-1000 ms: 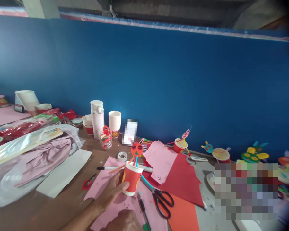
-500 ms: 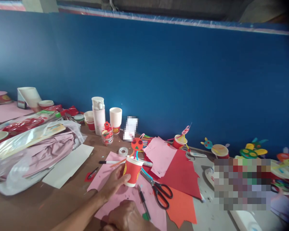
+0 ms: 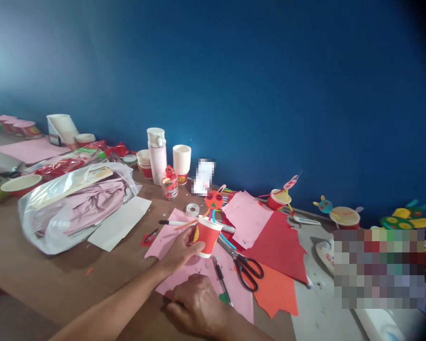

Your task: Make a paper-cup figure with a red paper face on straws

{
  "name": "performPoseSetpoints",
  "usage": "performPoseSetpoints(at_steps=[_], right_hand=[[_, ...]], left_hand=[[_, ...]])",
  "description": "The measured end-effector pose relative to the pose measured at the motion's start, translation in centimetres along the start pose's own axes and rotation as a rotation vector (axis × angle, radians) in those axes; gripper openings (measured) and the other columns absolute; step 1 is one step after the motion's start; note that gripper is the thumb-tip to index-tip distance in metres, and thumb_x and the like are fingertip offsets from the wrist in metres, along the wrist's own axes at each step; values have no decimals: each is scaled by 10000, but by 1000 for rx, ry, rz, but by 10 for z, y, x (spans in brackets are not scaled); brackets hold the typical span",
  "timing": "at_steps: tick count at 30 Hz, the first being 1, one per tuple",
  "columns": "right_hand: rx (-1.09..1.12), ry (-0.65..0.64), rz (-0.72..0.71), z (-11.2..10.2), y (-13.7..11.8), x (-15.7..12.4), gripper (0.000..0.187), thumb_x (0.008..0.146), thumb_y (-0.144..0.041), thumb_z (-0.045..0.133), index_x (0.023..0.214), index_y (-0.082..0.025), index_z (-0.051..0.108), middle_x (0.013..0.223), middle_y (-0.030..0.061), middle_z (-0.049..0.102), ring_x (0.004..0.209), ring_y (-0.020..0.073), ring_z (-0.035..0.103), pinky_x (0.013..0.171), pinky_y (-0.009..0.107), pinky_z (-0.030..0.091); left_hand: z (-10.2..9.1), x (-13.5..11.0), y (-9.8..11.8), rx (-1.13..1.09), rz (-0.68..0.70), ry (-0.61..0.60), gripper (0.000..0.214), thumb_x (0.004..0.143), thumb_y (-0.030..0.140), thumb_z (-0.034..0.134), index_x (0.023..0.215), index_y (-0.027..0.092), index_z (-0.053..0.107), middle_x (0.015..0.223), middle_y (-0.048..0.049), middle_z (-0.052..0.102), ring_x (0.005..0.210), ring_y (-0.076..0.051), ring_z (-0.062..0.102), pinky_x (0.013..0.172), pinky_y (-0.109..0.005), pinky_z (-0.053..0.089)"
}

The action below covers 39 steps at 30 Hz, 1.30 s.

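Note:
My left hand (image 3: pixel 182 252) is wrapped round the side of a red paper cup (image 3: pixel 208 239), held upright over pink paper (image 3: pixel 184 272). From the cup's mouth rises a round orange-red paper face (image 3: pixel 214 201) with dark eyes and a green triangle, and coloured pipe cleaners stick out at the sides. My right hand (image 3: pixel 197 300) rests on the pink paper near the cup, fingers curled into a loose fist with nothing showing in it. Right of it lie a black pen (image 3: pixel 222 281) and black-handled scissors (image 3: pixel 247 270).
A clear plastic bag (image 3: pixel 81 203) with pink cloth lies left. Behind stand a white bottle (image 3: pixel 158 158), stacked paper cups (image 3: pixel 181 163) and a tape roll (image 3: pixel 192 209). Red paper (image 3: pixel 277 248) and orange paper (image 3: pixel 279 289) lie right, near other decorated cups (image 3: pixel 345 215). A blue wall (image 3: pixel 234 94) stands behind.
The view has turned down and left, so the table's things sit higher and farther right in the picture. My left hand still holds the cup; my right hand stays curled on the paper.

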State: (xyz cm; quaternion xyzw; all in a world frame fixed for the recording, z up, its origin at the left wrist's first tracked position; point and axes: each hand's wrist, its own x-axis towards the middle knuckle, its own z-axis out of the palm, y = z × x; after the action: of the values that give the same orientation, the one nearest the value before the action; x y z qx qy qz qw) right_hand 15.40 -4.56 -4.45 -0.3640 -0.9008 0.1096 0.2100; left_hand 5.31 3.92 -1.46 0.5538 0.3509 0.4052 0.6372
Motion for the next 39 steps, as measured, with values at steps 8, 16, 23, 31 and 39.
performPoseSetpoints(at_steps=[8, 16, 23, 31, 39], right_hand=[[120, -48, 103, -10, -2, 3, 207, 816, -281, 509, 650, -195, 597, 611, -29, 673, 544, 99, 579, 599, 200, 380], [627, -54, 389, -26, 0, 1, 170, 791, -234, 518, 671, -180, 625, 600, -46, 618, 523, 77, 523, 501, 170, 363], [1074, 329, 677, -34, 21, 14, 204, 802, -234, 492, 609, -168, 487, 486, -60, 442, 429, 65, 371, 427, 188, 298], [1253, 499, 602, -39, 24, 19, 428, 795, -382, 592, 1143, -189, 433, 823, 22, 568, 677, 135, 531, 540, 226, 411], [1181, 495, 579, -35, 28, 21, 350, 790, -409, 604, 1067, -206, 533, 792, -10, 533, 599, 109, 456, 543, 239, 426]], left_hand=[[0, 1, 1, 27, 30, 102, 604, 644, 348, 703, 1170, 128, 504, 1051, -118, 632, 934, -251, 600, 773, -333, 497], [-3, 3, -5, 99, 7, 179, 512, 655, 366, 682, 1093, 140, 543, 934, -75, 656, 893, -241, 606, 733, -312, 493], [-1, -2, 21, 44, 86, 297, 345, 667, 331, 664, 938, 139, 574, 886, -65, 652, 821, -206, 596, 695, -278, 472], [-2, -6, 24, -22, 143, 249, 390, 690, 306, 671, 1030, 147, 565, 880, -60, 651, 787, -191, 598, 676, -267, 472], [4, -7, 15, -71, 118, 195, 412, 700, 320, 679, 1051, 137, 563, 938, -83, 653, 850, -204, 610, 744, -297, 480]])
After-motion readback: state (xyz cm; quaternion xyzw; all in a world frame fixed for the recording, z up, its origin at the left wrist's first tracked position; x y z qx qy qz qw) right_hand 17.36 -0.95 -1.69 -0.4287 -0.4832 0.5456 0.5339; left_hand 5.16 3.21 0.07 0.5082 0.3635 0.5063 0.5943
